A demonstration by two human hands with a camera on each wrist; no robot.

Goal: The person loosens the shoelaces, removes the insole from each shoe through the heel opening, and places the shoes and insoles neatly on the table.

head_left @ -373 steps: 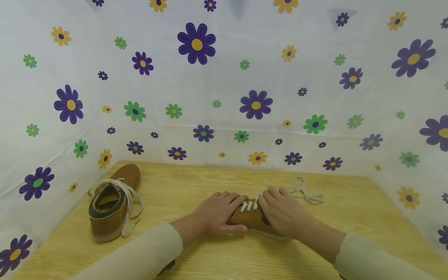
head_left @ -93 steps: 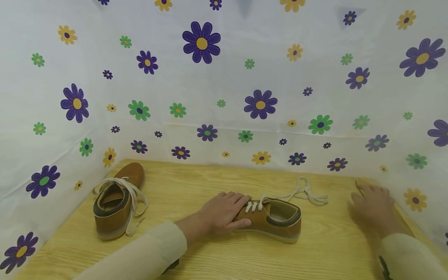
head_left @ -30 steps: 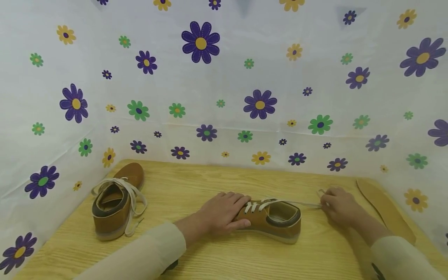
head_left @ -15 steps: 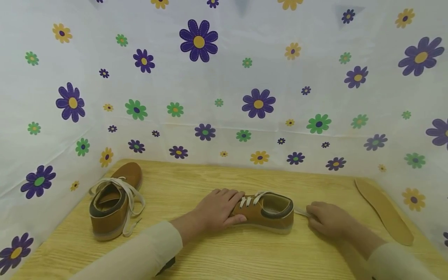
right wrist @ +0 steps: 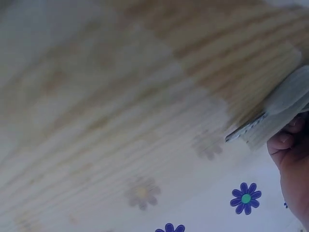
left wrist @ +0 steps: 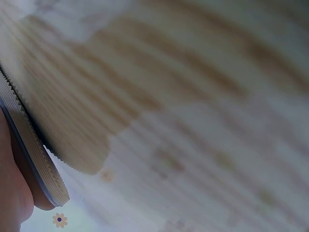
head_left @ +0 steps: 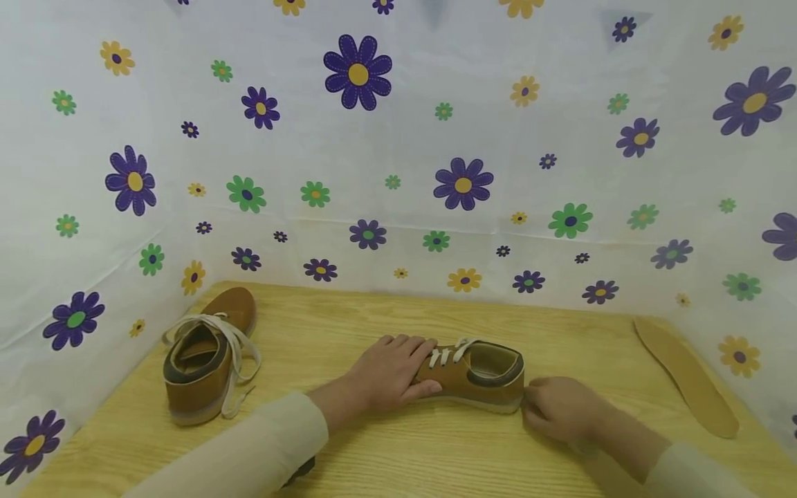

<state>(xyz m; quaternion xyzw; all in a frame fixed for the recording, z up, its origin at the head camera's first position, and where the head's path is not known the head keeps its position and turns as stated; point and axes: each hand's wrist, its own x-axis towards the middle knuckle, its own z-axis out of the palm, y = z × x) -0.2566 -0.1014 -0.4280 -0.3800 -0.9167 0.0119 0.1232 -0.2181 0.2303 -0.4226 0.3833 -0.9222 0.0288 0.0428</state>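
On your wood-grain table (head_left: 386,453), a brown laced shoe (head_left: 196,398) stands by the left edge, toe toward the far left corner; a second shoe (head_left: 467,389) sits mid-table; a tan insole (head_left: 688,384) lies along the right edge.

The left hand (head_left: 391,377) grips the toe of a shoe (head_left: 482,384) on the table (head_left: 373,311). Right of this grip, the right hand (head_left: 563,409) is just beside the heel. A second shoe (head_left: 196,400) stands well left of the grip. An insole (head_left: 688,380) lies right of both hands. Behind them, a cloth (head_left: 398,138) borders the table.
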